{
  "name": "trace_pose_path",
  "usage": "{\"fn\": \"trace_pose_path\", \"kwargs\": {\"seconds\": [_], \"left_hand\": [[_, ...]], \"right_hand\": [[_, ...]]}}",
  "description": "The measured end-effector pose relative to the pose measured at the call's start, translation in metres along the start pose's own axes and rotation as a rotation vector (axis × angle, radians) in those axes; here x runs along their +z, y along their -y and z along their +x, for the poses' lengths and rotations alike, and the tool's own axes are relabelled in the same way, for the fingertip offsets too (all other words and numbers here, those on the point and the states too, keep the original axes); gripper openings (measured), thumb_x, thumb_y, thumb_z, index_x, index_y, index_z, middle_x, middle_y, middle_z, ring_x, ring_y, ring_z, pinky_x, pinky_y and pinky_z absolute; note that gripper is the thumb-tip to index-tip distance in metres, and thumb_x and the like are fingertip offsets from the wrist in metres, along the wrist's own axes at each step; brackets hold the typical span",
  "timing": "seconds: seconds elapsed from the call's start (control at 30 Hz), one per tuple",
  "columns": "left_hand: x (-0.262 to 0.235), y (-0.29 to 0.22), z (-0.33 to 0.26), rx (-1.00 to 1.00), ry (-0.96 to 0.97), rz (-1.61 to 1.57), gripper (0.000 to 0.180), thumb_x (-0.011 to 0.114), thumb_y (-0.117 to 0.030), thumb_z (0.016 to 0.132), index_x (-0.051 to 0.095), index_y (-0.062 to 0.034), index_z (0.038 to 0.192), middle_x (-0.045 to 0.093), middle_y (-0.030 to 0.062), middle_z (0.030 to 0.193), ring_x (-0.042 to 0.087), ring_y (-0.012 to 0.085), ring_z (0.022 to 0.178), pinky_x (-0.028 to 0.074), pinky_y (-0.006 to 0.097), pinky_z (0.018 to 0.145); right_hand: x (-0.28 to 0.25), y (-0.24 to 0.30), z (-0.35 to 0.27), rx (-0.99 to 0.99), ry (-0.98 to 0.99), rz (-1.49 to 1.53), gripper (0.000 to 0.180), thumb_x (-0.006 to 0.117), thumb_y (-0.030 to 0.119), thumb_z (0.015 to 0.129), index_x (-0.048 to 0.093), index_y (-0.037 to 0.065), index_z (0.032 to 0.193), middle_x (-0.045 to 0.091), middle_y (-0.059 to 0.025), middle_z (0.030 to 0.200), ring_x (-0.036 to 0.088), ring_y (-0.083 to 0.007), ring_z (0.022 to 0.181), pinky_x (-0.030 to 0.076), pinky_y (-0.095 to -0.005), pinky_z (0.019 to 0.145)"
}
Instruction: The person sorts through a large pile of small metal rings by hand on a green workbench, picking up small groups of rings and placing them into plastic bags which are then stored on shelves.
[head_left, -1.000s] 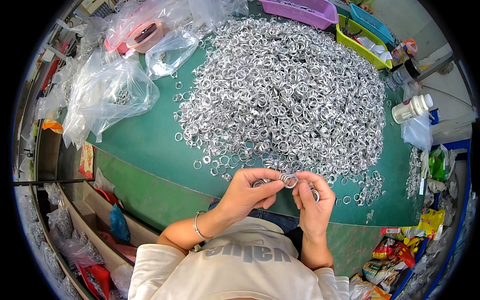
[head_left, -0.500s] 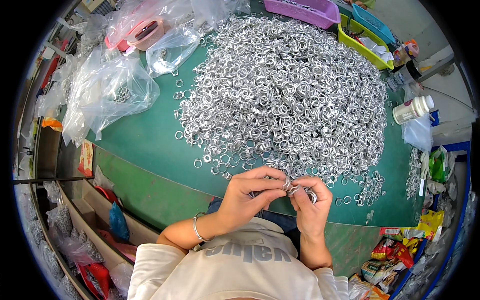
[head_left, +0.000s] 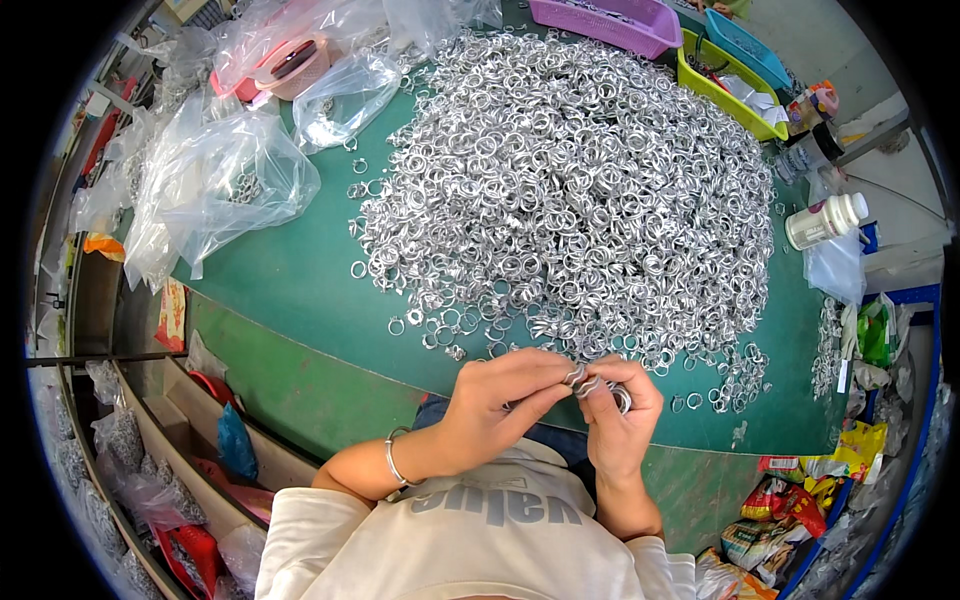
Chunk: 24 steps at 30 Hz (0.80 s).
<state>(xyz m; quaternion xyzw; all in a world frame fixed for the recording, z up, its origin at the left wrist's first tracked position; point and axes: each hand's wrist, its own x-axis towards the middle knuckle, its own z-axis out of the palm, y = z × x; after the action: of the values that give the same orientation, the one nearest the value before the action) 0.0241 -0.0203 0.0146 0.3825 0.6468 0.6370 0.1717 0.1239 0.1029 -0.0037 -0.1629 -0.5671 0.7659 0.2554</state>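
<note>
Nearest, the left hand (head_left: 490, 400), its fingers (head_left: 520, 363) narrowed, pinches a silver ring (head_left: 574, 376); the right hand (head_left: 622, 428), fingers curled, holds more rings (head_left: 622, 399) (how many, I cannot tell from here). Just beyond, a heap of loose rings (head_left: 590, 190) covers much of the green bench (head_left: 330, 250), flanked by clear plastic bags (head_left: 195, 200) at left and a white bottle (head_left: 822, 222) at right. It stands between the hands and the farther purple tray (head_left: 600, 32) and yellow-green tray (head_left: 715, 98).

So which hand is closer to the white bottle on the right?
Right. The right hand is left of the white bottle and lower in the picture; the left hand, also lower, is even farther left.
</note>
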Motion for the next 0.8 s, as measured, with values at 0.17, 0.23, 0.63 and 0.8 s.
{"fn": "trace_pose_path", "kwargs": {"seconds": [0.17,0.23,0.63,0.8], "left_hand": [[0.0007,-0.0003,-0.0006,0.022,0.001,0.004,0.019,0.065,0.006,0.077,0.067,0.0026,0.095,0.065,0.0135,0.094,0.064,0.0218,0.079,0.051,0.028,0.068],[-0.0008,0.0022,-0.0010,0.016,0.020,-0.012,0.017,0.065,0.004,0.077,0.066,0.0028,0.094,0.064,0.0121,0.095,0.064,0.0219,0.078,0.051,0.028,0.065],[-0.0055,-0.0001,0.0003,-0.073,0.031,-0.110,0.012,0.066,0.002,0.079,0.066,0.0007,0.090,0.066,0.0086,0.090,0.062,0.0149,0.073,0.048,0.024,0.060],[-0.0022,0.0080,-0.0001,-0.454,0.050,-0.536,0.012,0.059,-0.002,0.084,0.059,0.0005,0.096,0.061,0.0079,0.082,0.050,0.0095,0.057,0.036,0.021,0.047]], "right_hand": [[0.0000,-0.0056,-0.0040,-0.026,-0.013,0.008,0.009,0.062,0.001,0.085,0.062,-0.003,0.093,0.063,-0.0088,0.086,0.056,-0.0113,0.076,0.043,-0.0221,0.066],[-0.0003,-0.0062,-0.0042,-0.027,-0.010,0.010,0.008,0.062,0.001,0.085,0.062,-0.003,0.092,0.062,-0.0089,0.086,0.055,-0.0111,0.075,0.043,-0.0218,0.066],[0.0006,-0.0040,-0.0026,0.007,-0.023,-0.019,0.009,0.063,-0.004,0.082,0.064,-0.003,0.091,0.061,-0.0068,0.082,0.053,-0.0093,0.072,0.041,-0.0211,0.063],[-0.0036,-0.0051,-0.0019,0.071,-0.014,0.030,0.006,0.059,0.004,0.085,0.056,-0.001,0.087,0.060,-0.0122,0.084,0.053,-0.0125,0.065,0.040,-0.0224,0.057]]}}
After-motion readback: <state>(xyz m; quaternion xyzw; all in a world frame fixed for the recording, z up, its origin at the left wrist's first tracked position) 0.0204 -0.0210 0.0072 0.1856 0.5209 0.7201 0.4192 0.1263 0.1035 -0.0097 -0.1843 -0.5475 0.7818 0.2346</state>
